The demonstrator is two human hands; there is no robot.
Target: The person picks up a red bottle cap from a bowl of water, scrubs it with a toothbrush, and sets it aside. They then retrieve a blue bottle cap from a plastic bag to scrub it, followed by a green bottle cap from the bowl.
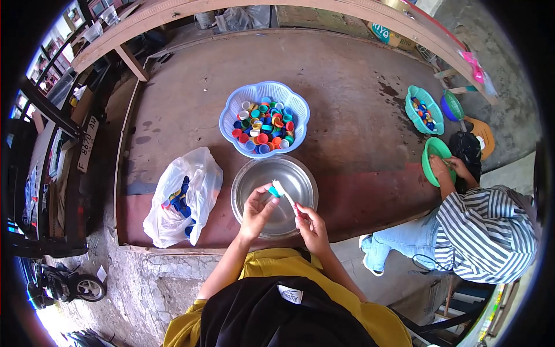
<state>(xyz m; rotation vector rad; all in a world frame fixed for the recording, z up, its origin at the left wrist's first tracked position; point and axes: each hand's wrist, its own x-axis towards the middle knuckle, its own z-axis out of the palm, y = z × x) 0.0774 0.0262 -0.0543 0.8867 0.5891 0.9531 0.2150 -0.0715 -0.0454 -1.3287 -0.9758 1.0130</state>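
My left hand (258, 213) pinches a teal bottle cap (274, 191) over a metal basin (238, 186). A toothbrush (287, 195) with a pale head and a reddish handle is in my right hand (313, 229); its bristle end meets the cap. Just beyond the basin stands a light-blue plastic basket (231, 103) holding many bottle caps (263, 124) in red, blue, green, white and yellow. To the left of the basin, a white plastic bag (202, 168) lies open with mostly blue caps (182, 203) inside.
At the right, a person in a striped shirt (488, 231) works with both hands in a green basin (429, 168). Near them are a teal basket (411, 115) of caps and a black bag (464, 151). A wooden beam (191, 8) crosses the far side of the brown table (341, 75).
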